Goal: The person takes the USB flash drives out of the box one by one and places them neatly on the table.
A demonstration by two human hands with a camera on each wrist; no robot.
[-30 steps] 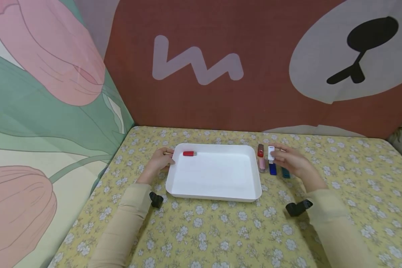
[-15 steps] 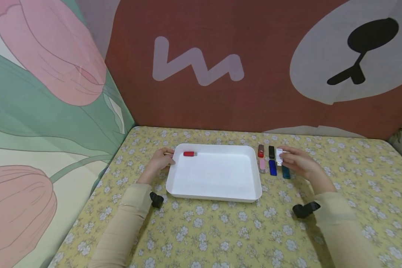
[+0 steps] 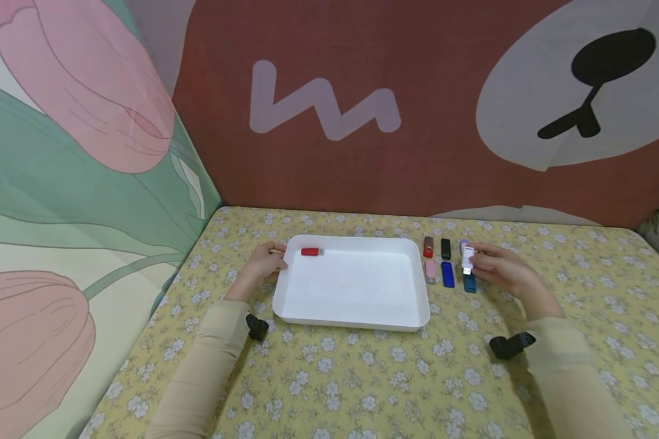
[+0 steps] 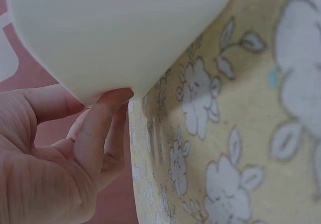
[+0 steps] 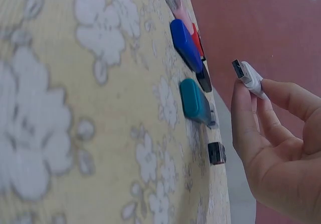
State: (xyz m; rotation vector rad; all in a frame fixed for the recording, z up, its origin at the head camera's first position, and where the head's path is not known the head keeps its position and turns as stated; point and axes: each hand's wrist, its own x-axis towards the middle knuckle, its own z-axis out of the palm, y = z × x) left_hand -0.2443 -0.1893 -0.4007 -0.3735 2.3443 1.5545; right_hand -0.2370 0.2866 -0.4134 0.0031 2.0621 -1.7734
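Note:
My right hand (image 3: 504, 271) pinches a white USB stick (image 3: 468, 258) between thumb and fingertips. In the right wrist view, its metal plug (image 5: 239, 71) points away from the fingers, and the stick is raised off the cloth. Near it lie a teal USB stick (image 3: 469, 283) and a pale lavender one (image 3: 464, 244), partly hidden behind the white stick. My left hand (image 3: 263, 262) grips the left side of a white tray (image 3: 351, 286); in the left wrist view, the thumb (image 4: 108, 108) presses on the tray's outer wall (image 4: 115, 38). A red USB stick (image 3: 310, 252) lies inside the tray's far left corner.
Beside the tray's right wall lie a dark red USB stick (image 3: 428, 246), a pink one (image 3: 430, 272), a black one (image 3: 446, 249) and a blue one (image 3: 447, 274). A yellow floral cloth (image 3: 329, 378) covers the table. A printed brown backdrop (image 3: 362, 171) stands behind.
My right hand has moved right with the white USB stick, from above the black and blue sticks to over the lavender and teal ones. My left hand and the tray have stayed put.

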